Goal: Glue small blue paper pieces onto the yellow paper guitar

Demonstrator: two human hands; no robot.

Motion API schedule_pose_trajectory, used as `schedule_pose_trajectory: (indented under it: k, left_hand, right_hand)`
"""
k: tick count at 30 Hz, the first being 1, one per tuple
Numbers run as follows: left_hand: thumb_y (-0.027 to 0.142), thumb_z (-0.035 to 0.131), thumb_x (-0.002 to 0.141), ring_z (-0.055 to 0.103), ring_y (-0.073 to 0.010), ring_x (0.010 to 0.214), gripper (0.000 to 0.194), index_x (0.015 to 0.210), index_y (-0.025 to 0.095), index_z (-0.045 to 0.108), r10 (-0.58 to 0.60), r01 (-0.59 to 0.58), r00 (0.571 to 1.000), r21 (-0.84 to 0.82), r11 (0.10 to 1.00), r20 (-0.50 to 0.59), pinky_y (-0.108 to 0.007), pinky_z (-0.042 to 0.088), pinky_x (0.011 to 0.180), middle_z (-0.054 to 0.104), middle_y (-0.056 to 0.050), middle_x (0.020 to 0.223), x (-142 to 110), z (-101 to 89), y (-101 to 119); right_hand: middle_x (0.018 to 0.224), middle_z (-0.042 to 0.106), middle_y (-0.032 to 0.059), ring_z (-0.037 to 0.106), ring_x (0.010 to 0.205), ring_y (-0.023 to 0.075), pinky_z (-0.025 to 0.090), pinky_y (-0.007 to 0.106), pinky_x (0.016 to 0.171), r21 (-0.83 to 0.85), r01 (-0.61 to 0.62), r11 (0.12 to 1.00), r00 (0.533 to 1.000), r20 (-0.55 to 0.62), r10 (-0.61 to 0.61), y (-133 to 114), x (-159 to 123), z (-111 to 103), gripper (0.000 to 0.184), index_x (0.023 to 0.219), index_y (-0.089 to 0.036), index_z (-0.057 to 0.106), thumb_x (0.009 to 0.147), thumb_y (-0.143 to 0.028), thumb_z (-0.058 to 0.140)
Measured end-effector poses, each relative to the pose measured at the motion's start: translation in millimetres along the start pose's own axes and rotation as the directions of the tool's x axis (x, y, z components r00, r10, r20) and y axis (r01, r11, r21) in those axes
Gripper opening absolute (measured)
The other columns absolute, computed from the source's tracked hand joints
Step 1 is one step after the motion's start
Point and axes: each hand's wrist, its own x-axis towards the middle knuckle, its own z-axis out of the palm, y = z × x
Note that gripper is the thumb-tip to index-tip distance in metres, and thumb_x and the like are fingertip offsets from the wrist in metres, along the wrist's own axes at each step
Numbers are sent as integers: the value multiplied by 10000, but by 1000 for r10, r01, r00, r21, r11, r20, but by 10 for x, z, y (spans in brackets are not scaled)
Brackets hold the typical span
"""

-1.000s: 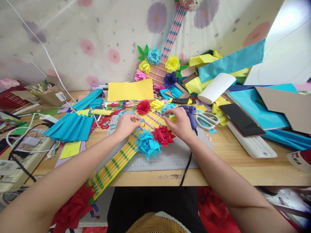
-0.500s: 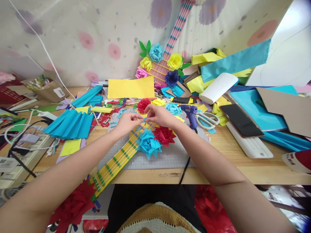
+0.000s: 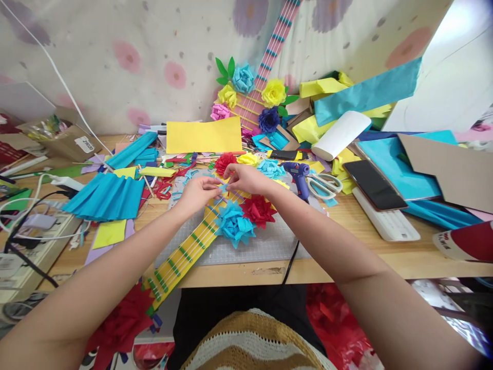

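- The table [image 3: 346, 213] is crowded with coloured paper and tools; its front middle is covered by a grey cutting mat [image 3: 269, 250].
- A yellow paper guitar [image 3: 191, 247] is laid across the mat, with its neck stretched past the table's front edge at the lower left; its body is partly hidden by the hands and the flowers. A pink paper guitar [image 3: 268, 60] is propped upright behind, against the wall covering.
- Above the yellow body, the left hand [image 3: 200, 194] and the right hand [image 3: 249, 180] are brought almost together. Compared with one second ago, the right hand has been shifted inward from the body's right side, while the left is kept near its place.
- A blue paper flower [image 3: 234, 223] and a red paper flower [image 3: 259, 210] are set beside each other, just below the hands; the glue gun [image 3: 298, 177] is left lying to the right, untouched.
- A small blue piece [image 3: 223, 188] is pinched by the left fingers and apparently by the right ones too; its exact form cannot be made out. The step is judged to be fine shaping or adjusting, and a light, steady two-handed pinch is called for next.
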Motion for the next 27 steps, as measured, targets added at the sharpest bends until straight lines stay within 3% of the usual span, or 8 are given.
schedule_pose_trajectory:
  k: [4, 7, 10, 13, 17, 20, 23, 27]
  left_hand:
    - [192, 700, 630, 651, -180, 603, 219, 826, 156, 610, -46, 45, 998, -16, 999, -32, -212, 379, 414, 676, -30, 650, 35, -12, -90]
    - [195, 690, 642, 645, -172, 568, 226, 846, 163, 599, -68, 68, 997, -6, 998, -37, -227, 412, 438, 671, -16, 634, 64, 17, -170]
    - [229, 698, 641, 652, -166, 576, 249, 870, 165, 626, 11, -9, 999, 67, 998, -32, -283, 503, 562, 715, -39, 746, 87, 25, -237]
    - [271, 695, 647, 682, -196, 754, 237, 867, 188, 669, 140, -118, 987, 231, 966, -79, -306, 526, 696, 736, -55, 890, 68, -33, -229]
    - [334, 669, 681, 663, -189, 779, 258, 906, 210, 692, 214, -158, 966, 320, 934, -148, -297, 513, 699, 733, -36, 959, -5, -133, -70]
    - [407, 708, 650, 659, -189, 758, 394, 967, 176, 676, 195, -181, 977, 153, 971, -85, -274, 504, 598, 718, -71, 1005, -31, -126, 63]
    - [439, 786, 557, 672, -209, 722, 491, 922, 137, 658, 66, -64, 998, -53, 997, 20, -263, 496, 513, 716, -84, 871, -20, -51, 114]
    - [370, 827, 516, 666, -191, 636, 391, 765, 133, 641, -13, 18, 999, -172, 985, 30, -259, 503, 491, 678, -36, 683, -5, 21, 93]
  right_hand:
    - [767, 704, -3, 648, 736, 156, 410, 245, 625, -81, -13, 997, 1000, -15, 12, 0, 23, -19, 218, 873, -194, 564, 713, -145, 703]
    - [780, 697, 10, 637, 728, 158, 404, 247, 609, -117, -15, 993, 999, -39, 10, 38, 38, -42, 189, 846, -188, 576, 710, -163, 705]
    - [788, 687, 17, 625, 723, 154, 406, 253, 616, -102, -17, 995, 998, -68, 10, 88, 35, -59, 142, 813, -178, 585, 717, -161, 689]
    - [791, 677, 16, 612, 713, 145, 408, 256, 624, -52, -17, 999, 994, -112, 11, 116, 24, -58, 120, 797, -173, 587, 721, -171, 681]
    - [722, 640, -9, 585, 674, 123, 402, 244, 616, 65, 18, 998, 989, -146, -9, 82, 20, -25, 122, 774, -171, 580, 715, -173, 687]
    - [682, 615, -20, 575, 662, 117, 401, 237, 611, 164, 35, 986, 992, -125, -14, 18, 14, 4, 141, 752, -168, 565, 701, -162, 696]
    - [655, 597, -28, 571, 650, 118, 399, 237, 602, 207, 35, 978, 993, -120, -10, -31, -13, 27, 156, 733, -170, 555, 684, -156, 702]
    - [636, 598, -30, 584, 647, 124, 409, 239, 597, 246, 36, 969, 993, -122, -6, -33, -48, 53, 147, 726, -176, 552, 683, -163, 692]
